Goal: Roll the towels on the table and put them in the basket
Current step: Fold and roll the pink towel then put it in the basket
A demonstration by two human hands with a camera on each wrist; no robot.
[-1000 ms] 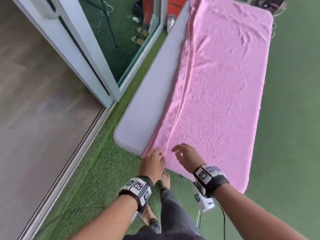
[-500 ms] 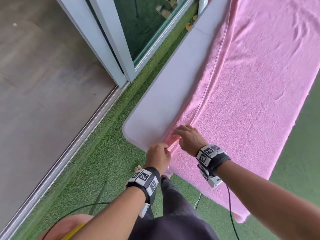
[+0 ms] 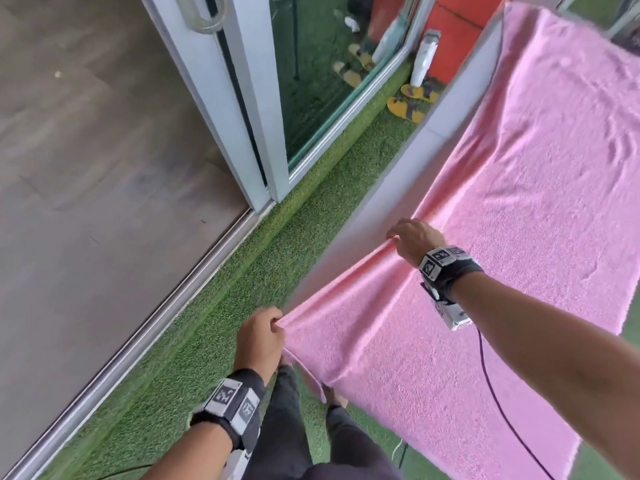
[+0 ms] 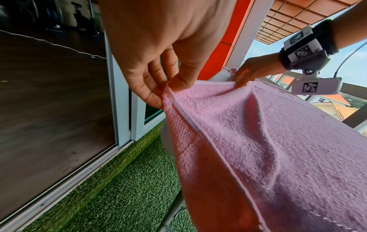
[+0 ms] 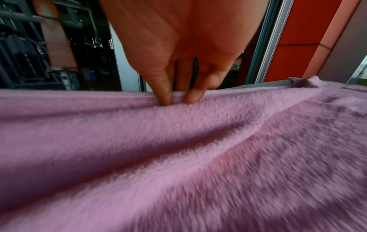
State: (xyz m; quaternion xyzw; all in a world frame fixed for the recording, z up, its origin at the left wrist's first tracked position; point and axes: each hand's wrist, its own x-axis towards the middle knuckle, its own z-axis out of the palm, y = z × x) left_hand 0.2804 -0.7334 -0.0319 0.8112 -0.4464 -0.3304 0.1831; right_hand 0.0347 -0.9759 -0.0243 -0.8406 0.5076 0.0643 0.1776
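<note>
A large pink towel (image 3: 512,209) lies spread over the long white table (image 3: 388,188) and hangs over its near end. My left hand (image 3: 273,323) pinches the towel's near left corner (image 4: 168,92) between thumb and fingers, lifted off the table's end. Further along the same left edge, my right hand (image 3: 398,237) pinches the hem (image 5: 176,95) with its fingertips and raises it off the tabletop. The edge is taut between the two hands. No basket shows in any view.
A glass sliding door with a white frame (image 3: 249,109) stands left of the table, with green artificial turf (image 3: 214,323) between them. Yellow sandals (image 3: 408,102) lie on the turf by the far wall. A black cable (image 3: 491,386) hangs from my right wrist over the towel.
Both hands have taken hold of the towel's left edge and lifted it. My right hand moved further up the edge, away from my left hand, stretching the hem between them.
</note>
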